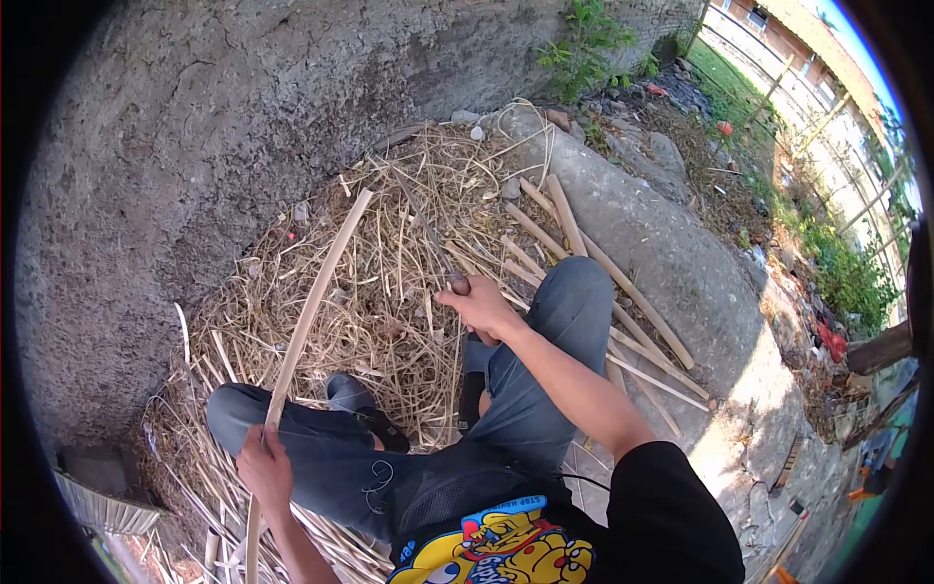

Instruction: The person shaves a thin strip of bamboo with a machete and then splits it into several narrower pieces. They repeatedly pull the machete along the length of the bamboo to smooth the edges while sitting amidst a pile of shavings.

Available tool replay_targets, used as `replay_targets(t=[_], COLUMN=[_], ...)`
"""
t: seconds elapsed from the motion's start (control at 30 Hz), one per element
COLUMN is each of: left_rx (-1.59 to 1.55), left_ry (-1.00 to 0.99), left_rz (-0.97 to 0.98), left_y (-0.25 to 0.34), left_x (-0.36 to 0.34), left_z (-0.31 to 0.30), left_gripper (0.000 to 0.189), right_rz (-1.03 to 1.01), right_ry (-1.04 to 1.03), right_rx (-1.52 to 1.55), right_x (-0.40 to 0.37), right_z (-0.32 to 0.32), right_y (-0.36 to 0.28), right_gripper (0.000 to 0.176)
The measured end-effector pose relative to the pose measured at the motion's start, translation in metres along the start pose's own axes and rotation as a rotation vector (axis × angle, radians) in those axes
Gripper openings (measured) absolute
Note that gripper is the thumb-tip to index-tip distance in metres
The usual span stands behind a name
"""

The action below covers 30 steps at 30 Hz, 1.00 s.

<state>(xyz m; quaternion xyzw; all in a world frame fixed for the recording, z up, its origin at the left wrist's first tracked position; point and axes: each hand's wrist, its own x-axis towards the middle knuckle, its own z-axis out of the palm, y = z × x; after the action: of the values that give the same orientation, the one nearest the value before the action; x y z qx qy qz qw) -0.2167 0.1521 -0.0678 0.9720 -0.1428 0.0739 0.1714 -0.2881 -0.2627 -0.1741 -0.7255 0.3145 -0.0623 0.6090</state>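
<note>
Under the fingers of the left hand point(265, 469): one long pale strip point(319, 292), gripped along its lower part, fingers and thumb closed round it, the greater length slanting up and forward past the knee, presumably so that it stays steady and free of the litter. Within the curled right hand point(484, 306): one knife point(457, 281), fingers clamped on the handle, blade directed forward of the knuckles, probably to keep the edge away from the legs. Beyond the right fingers, to their right: several cut pieces point(565, 216), laid loosely side by side on a stone slab point(647, 229), seemingly kept within reach. Ahead of both hands: shavings point(399, 258), heaped. Pose: left forearm low, beside the thigh; right forearm reaching forward over the right thigh, elbow bent.
</note>
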Motion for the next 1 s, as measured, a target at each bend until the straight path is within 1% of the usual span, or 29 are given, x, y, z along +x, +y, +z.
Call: replay_targets(t=[0.07, 0.13, 0.23, 0.3, 0.43, 0.6, 0.93, 1.0], left_rx=[0.006, -0.004, -0.019, -0.014, -0.008, -0.012, -0.044, -0.035], left_ry=[0.007, 0.030, 0.020, 0.025, 0.008, 0.012, -0.002, 0.000], left_rz=[0.010, 0.033, 0.033, 0.033, 0.010, 0.020, 0.024, 0.029], left_y=[-0.003, -0.006, -0.006, -0.005, 0.000, 0.002, -0.004, -0.004], left_x=[0.000, 0.000, 0.000, -0.001, -0.001, -0.001, 0.003, 0.002], left_z=[0.001, 0.003, 0.002, 0.002, 0.000, -0.002, 0.000, 0.000], left_gripper=[0.032, 0.036, 0.035, 0.034, 0.033, 0.032, 0.031, 0.031], right_rz=[-0.015, -0.029, 0.015, -0.023, -0.030, 0.014, 0.036, -0.007], right_ry=[0.003, 0.007, -0.018, 0.004, -0.002, -0.016, -0.037, 0.004], right_rx=[-0.002, -0.005, 0.031, -0.027, -0.020, 0.006, 0.016, 0.027], right_x=[0.003, 0.001, -0.002, -0.001, -0.003, -0.002, -0.003, -0.002], right_z=[0.001, 0.001, 0.001, 0.001, 0.001, 0.002, 0.002, 0.002], right_y=[0.004, 0.000, -0.002, 0.000, -0.002, -0.001, -0.005, -0.005], right_gripper=[0.043, 0.044, 0.045, 0.044, 0.043, 0.043, 0.042, 0.044])
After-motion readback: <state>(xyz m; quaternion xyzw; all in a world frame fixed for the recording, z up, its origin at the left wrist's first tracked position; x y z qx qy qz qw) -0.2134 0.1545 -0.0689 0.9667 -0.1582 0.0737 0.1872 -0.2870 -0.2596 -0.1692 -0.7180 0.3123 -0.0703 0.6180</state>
